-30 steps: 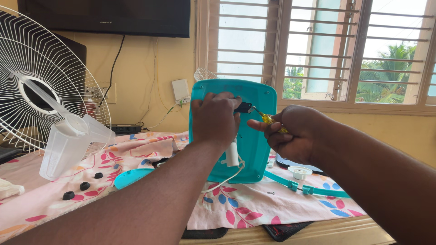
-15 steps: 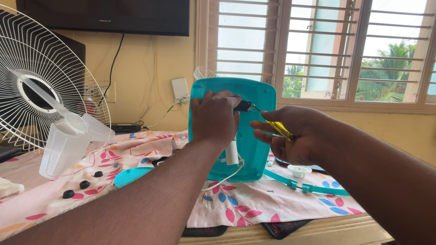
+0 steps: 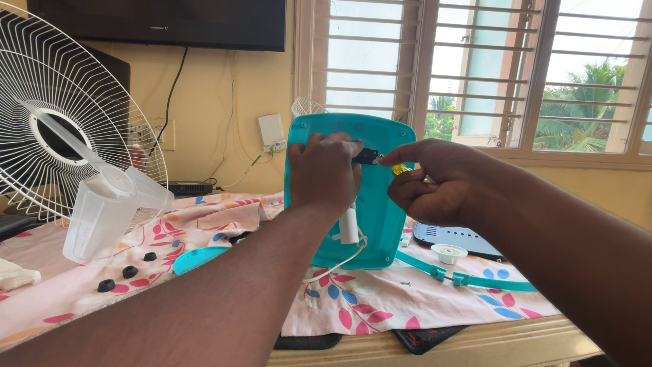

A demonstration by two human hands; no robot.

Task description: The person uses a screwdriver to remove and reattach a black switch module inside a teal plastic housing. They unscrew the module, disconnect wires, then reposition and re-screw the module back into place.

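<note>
Head view: teal panel (image 3: pixel 380 197) standing upright on the flowered cloth (image 3: pixel 380 299), in the middle of the table, in front of the barred window (image 3: pixel 489 75). Left hand (image 3: pixel 324 170) laid on the upper front of the panel, fingers curled and pressed close together, fingertips touching a small black part (image 3: pixel 367 156) near the top edge. Right hand (image 3: pixel 435 180) just to the right of that black part, fingers bent together and pinching a thin yellow tool (image 3: pixel 402 170); most of the tool hidden inside the hand. White tube (image 3: pixel 349 224) hanging low on the panel under the left wrist, with a white cord (image 3: pixel 333 265) running down to the cloth.

At far left, white wire fan guard (image 3: pixel 61 102) with a clear plastic blade (image 3: pixel 109 211) leaning before it. Small black round pieces (image 3: pixel 129 272) lying on the cloth near the blade. At right of the panel, a teal ring strip (image 3: pixel 468 275), a white round cap (image 3: pixel 449 253) and a dark flat device (image 3: pixel 455 238), all apart from the hands.
</note>
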